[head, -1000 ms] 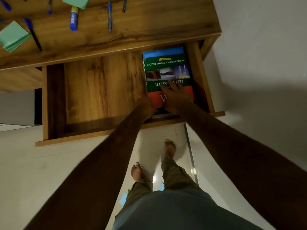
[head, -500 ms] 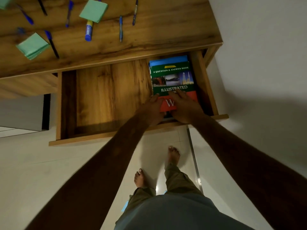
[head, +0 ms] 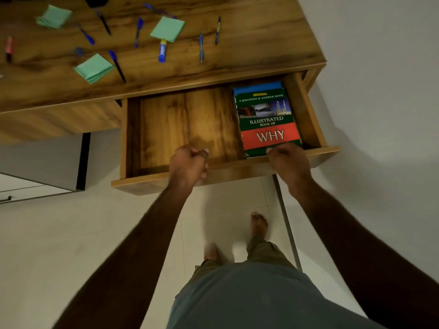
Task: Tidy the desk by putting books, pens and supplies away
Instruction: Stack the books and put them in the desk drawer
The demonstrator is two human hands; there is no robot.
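Both hands had slid back off the book [head: 266, 115], so that one seemed done. It lay flat and cover-up on a blue book [head: 257, 86] at the right end of the drawer [head: 166, 129]. The left hand [head: 188, 163] was curled and empty. The right hand [head: 288, 162] was curled at the book's near edge, grip unclear. Pens [head: 201, 47] were left on the desk [head: 261, 43].

Just beyond the right hand [head: 288, 163], the top book [head: 266, 122] is green with a red band and white lettering, the book beneath [head: 257, 86] blue; past the left hand [head: 187, 163], the drawer [head: 185, 124] is streaked brown
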